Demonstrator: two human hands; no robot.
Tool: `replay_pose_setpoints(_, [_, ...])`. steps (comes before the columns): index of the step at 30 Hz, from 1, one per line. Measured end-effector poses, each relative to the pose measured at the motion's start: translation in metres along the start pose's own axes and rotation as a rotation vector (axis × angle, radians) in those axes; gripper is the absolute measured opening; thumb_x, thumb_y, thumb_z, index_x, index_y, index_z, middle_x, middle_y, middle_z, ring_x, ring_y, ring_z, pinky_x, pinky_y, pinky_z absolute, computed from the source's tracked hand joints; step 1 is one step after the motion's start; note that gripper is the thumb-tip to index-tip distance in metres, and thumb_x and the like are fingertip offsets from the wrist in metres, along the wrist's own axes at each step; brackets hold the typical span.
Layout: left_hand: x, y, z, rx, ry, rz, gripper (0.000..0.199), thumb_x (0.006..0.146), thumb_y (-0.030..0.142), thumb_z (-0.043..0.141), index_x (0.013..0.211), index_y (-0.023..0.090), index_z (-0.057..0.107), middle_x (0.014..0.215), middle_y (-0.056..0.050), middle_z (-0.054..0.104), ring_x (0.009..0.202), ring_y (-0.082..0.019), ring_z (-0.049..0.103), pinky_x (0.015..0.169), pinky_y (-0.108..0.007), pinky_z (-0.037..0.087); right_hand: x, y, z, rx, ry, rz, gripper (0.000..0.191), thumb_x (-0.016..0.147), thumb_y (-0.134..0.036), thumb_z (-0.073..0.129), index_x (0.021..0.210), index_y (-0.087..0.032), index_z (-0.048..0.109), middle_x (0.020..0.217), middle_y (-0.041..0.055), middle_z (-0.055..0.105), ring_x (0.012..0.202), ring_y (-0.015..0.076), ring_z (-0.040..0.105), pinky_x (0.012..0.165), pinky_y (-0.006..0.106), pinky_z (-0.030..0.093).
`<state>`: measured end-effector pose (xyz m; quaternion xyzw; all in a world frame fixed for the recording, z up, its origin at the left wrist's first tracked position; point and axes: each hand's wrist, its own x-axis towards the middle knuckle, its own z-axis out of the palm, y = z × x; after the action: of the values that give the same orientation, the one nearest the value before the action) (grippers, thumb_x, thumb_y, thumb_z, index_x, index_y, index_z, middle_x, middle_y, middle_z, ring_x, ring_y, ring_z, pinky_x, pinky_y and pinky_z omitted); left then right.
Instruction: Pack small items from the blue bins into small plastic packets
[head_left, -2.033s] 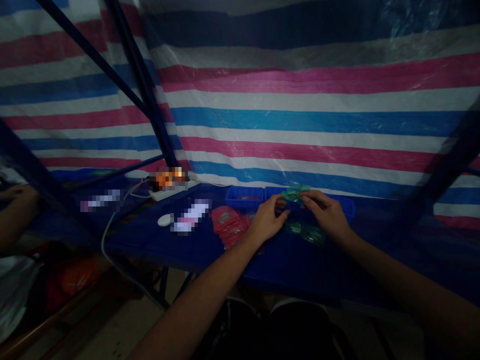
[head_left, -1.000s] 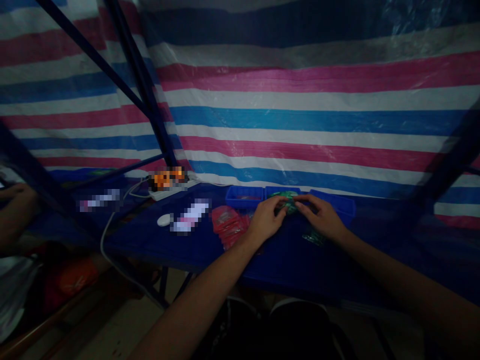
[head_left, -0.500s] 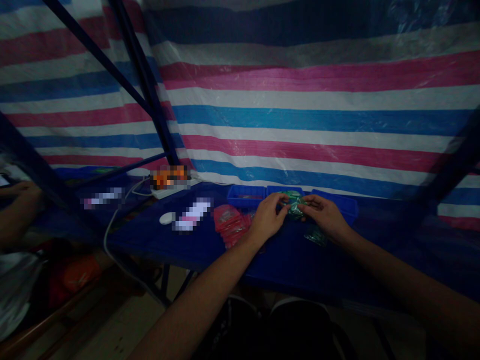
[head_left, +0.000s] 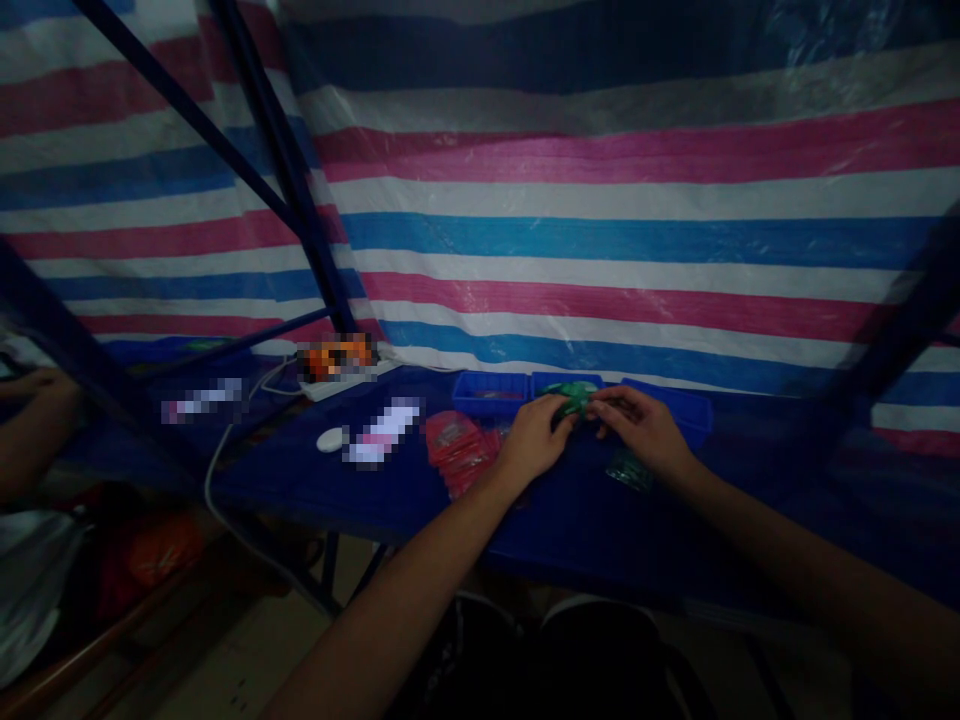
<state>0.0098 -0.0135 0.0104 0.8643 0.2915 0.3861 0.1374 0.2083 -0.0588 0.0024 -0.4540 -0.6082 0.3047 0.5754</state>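
Note:
A small green plastic bag is held up between my two hands over the blue table. My left hand is closed on its left side, thumb and fingers pinching it. On its right edge the fingertips of my right hand are pressed together. Under my right hand lies another green bag, partly covered. A pile of red plastic bags lies left of my left wrist, with part of it behind my forearm. Blue trays stand just behind my hands.
A white round object lies near a blurred-out item on the table. Farther back is a white power strip with a cable. Blue frame posts and a striped sheet stand behind. Another person's arm is at far left.
The green bag between my hands has shifted and looks more bunched up. My right hand has moved slightly left, its fingertips closer to my left hand.

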Motion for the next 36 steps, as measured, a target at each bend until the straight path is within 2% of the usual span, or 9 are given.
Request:
replay_pose_setpoints(3, [0.001,0.001,-0.002,-0.009,0.005,-0.041,0.019,0.097,0.027,0.059,0.110,0.018,0.069,0.106,-0.008,0.073,0.096,-0.023,0.068,0.092,-0.037,0.053,0.002,0.008,-0.002,-0.079,0.089,-0.054,0.044,0.082,-0.054,0.076,0.111,-0.022,0.068,0.104,0.0085,0.073,0.085,0.0212,0.071,0.072,0.034,0.061])
replay_pose_setpoints(6, [0.000,0.003,-0.002,-0.071,0.016,-0.076,0.028,0.097,0.029,0.060,0.123,0.020,0.064,0.113,-0.008,0.073,0.098,-0.023,0.068,0.090,-0.037,0.054,0.002,0.012,-0.003,-0.103,0.033,-0.064,0.047,0.080,-0.051,0.079,0.116,-0.023,0.068,0.112,0.0098,0.072,0.099,0.0248,0.071,0.078,0.036,0.062])
replay_pose_setpoints(11, [-0.002,0.001,0.002,-0.152,0.049,-0.098,0.038,0.094,0.031,0.065,0.130,0.021,0.056,0.118,-0.007,0.070,0.096,-0.020,0.068,0.085,-0.035,0.056,0.000,0.008,-0.001,-0.034,0.002,0.021,0.045,0.075,-0.053,0.082,0.105,-0.021,0.069,0.097,0.0074,0.075,0.075,0.0214,0.072,0.071,0.037,0.062])
replay_pose_setpoints(17, [-0.001,0.002,-0.001,-0.163,0.142,-0.065,0.033,0.096,0.036,0.064,0.125,0.021,0.064,0.125,-0.010,0.063,0.106,-0.021,0.065,0.086,-0.034,0.057,0.004,0.010,-0.007,-0.029,0.156,0.026,0.045,0.075,-0.055,0.081,0.098,-0.022,0.061,0.086,0.0029,0.070,0.064,0.0179,0.069,0.058,0.032,0.060])
replay_pose_setpoints(19, [-0.001,0.005,-0.001,-0.195,0.069,-0.049,0.036,0.097,0.043,0.061,0.126,0.022,0.065,0.121,-0.010,0.065,0.103,-0.020,0.066,0.086,-0.034,0.057,0.003,0.011,-0.007,-0.073,0.131,-0.025,0.041,0.077,-0.052,0.081,0.098,-0.023,0.062,0.092,0.0039,0.070,0.071,0.0197,0.071,0.065,0.035,0.062])
replay_pose_setpoints(22, [-0.002,0.006,-0.001,-0.208,-0.024,-0.012,0.040,0.097,0.048,0.061,0.125,0.021,0.066,0.117,-0.009,0.068,0.100,-0.021,0.067,0.087,-0.034,0.056,-0.001,0.009,-0.003,-0.110,-0.039,-0.119,0.036,0.080,-0.043,0.079,0.107,-0.024,0.067,0.108,0.0063,0.070,0.097,0.0245,0.072,0.086,0.040,0.063])
replay_pose_setpoints(25, [-0.001,0.002,0.000,-0.123,0.004,-0.003,0.031,0.100,0.041,0.056,0.119,0.019,0.067,0.115,-0.009,0.069,0.105,-0.023,0.066,0.094,-0.037,0.053,-0.004,0.004,0.002,-0.136,-0.162,-0.165,0.035,0.084,-0.038,0.075,0.116,-0.026,0.068,0.121,0.0067,0.068,0.106,0.0247,0.070,0.096,0.043,0.060])
replay_pose_setpoints(31, [0.001,-0.002,0.000,-0.029,0.021,-0.064,0.024,0.100,0.032,0.054,0.114,0.017,0.067,0.107,-0.010,0.073,0.097,-0.024,0.068,0.091,-0.038,0.054,-0.003,0.000,-0.002,-0.284,-0.009,-0.212,0.023,0.090,-0.043,0.069,0.104,-0.025,0.072,0.109,0.0085,0.067,0.100,0.0252,0.069,0.083,0.041,0.063])
replay_pose_setpoints(36, [-0.002,0.004,-0.001,-0.108,0.033,-0.125,0.031,0.098,0.027,0.057,0.128,0.020,0.060,0.117,-0.009,0.073,0.105,-0.023,0.069,0.092,-0.036,0.055,-0.004,0.005,-0.002,-0.232,0.009,-0.189,0.025,0.088,-0.048,0.072,0.101,-0.026,0.074,0.125,0.0098,0.062,0.117,0.0275,0.063,0.088,0.041,0.061])
